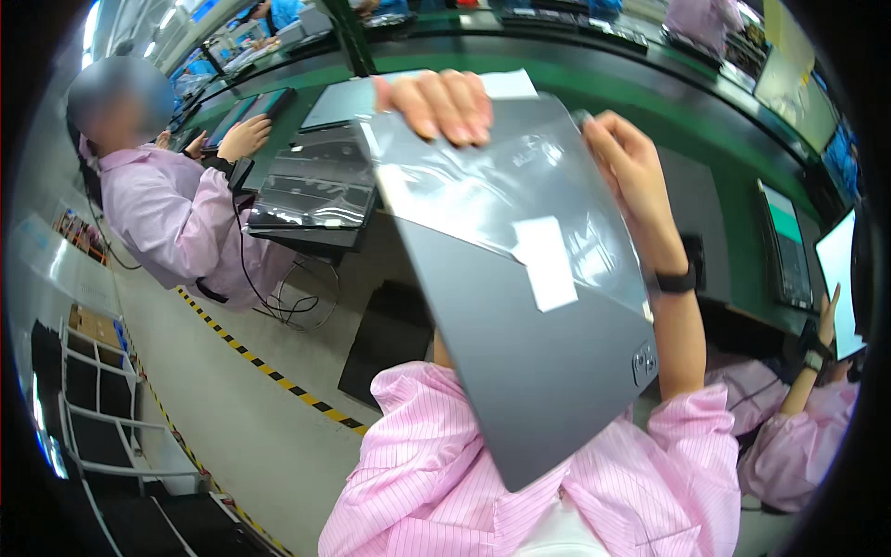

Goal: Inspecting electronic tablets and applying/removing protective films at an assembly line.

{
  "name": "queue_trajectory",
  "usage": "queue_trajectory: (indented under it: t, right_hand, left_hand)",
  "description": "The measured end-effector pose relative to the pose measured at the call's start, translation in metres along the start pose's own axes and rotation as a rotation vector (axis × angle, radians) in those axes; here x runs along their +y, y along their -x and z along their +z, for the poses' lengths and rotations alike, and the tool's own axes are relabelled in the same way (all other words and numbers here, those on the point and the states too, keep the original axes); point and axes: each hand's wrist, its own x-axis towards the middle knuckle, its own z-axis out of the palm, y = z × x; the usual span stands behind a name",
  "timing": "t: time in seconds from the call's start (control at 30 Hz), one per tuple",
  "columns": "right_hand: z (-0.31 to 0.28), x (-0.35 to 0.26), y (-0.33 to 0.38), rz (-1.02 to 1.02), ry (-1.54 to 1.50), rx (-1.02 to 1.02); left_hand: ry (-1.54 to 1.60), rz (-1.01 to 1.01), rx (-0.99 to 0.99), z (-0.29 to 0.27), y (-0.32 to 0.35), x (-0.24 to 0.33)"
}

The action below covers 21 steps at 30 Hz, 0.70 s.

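Note:
A dark grey tablet is held up in front of me, tilted, its back and camera bump facing up. Shiny clear film covers the upper part of that back, its lower edge running slantwise. A white label sits at the film's lower edge. My left hand is closed over the far edge, four fingertips lying on the film; its thumb and most of the left forearm are hidden behind the tablet. Along the right edge, my right hand grips the upper right side, a dark band round its wrist.
At left a person in a pink smock handles a tablet at the green bench. Beside them stands a film-covered black tray. Another person's hand holds a lit tablet at right. Yellow-black tape and a white-framed rack are at lower left.

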Motion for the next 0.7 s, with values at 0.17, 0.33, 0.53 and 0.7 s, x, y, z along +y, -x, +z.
queue_trajectory:
  t: [0.17, 0.33, 0.53, 0.7]
  right_hand:
    - [0.009, -0.033, -0.006, -0.048, 0.1, -0.043]
    - [0.02, -0.051, -0.012, 0.013, -0.014, -0.092]
    - [0.021, -0.059, -0.012, -0.004, 0.027, -0.134]
    - [0.023, -0.056, -0.013, -0.011, -0.005, -0.138]
  left_hand:
    - [0.042, 0.134, -0.393, -0.053, -0.004, 0.01]
    - [0.068, 0.243, -0.328, -0.073, 0.012, 0.012]
    - [0.042, 0.246, -0.233, -0.07, 0.021, 0.015]
    - [-0.003, 0.257, -0.235, -0.068, 0.019, 0.017]
